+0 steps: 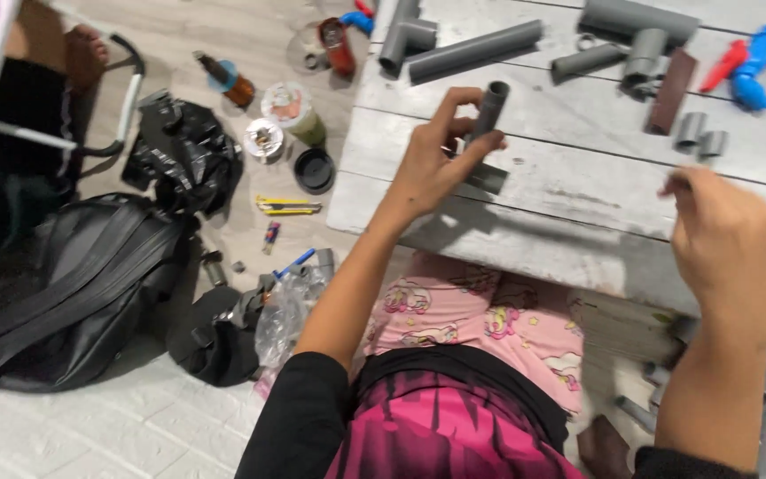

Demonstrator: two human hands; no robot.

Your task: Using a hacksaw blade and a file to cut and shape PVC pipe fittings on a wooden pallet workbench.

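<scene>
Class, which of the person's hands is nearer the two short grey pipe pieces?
Right. The right hand hovers just below the short pipe pieces; the left hand is far off, holding a grey pipe.

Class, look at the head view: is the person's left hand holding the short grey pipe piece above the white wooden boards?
Yes: the left hand grips the short grey pipe piece upright over the white wooden boards.

Looks like home floor used as makeshift plumbing workbench. Low whitewashed plank table (578,168) fills right half of frame, strewn with grey pipe lengths (476,51), tee fittings (405,37) and short couplings (700,133). Blue-and-red hand tools (751,62) at upper right edge. Pale tiled floor (90,426) at left holds black bags (73,284), yellow utility knife (287,206), small tins and jars (285,115), probably glue or sealant, too blurred to confirm. Worker sits on floor, legs under table.
</scene>
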